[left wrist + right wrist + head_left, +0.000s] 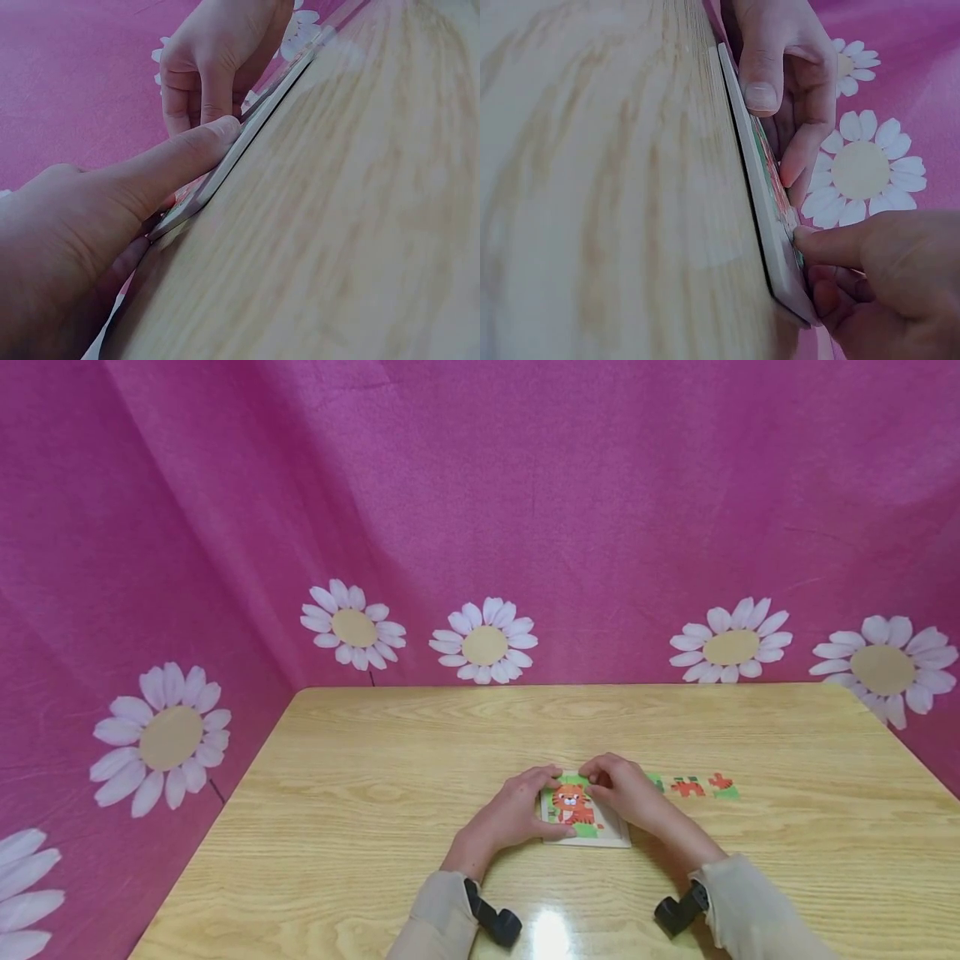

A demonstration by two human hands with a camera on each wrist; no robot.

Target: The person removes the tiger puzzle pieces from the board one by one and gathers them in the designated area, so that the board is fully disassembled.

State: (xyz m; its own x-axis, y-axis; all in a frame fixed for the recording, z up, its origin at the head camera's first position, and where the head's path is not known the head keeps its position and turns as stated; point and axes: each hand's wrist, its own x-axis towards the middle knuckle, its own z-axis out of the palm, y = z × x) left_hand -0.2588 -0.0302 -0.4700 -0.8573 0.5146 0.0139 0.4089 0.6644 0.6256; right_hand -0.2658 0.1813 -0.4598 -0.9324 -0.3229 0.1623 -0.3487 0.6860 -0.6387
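Observation:
A square tiger jigsaw puzzle lies in a pale tray on the table. Its upper right part is covered by fingers; bare tray shows at the lower right. My left hand holds the tray, thumb on the near edge and fingers at the far left corner. In the left wrist view, the left thumb lies along the tray's rim. My right hand pinches at the puzzle's upper right with bent fingers and thumb; the piece there is mostly hidden. The right wrist view shows the right hand at the tray's edge.
Right of the tray lie loose puzzle pieces: a green one partly behind the right hand, an orange and green one, and another. The wooden table meets a pink flowered cloth at the back.

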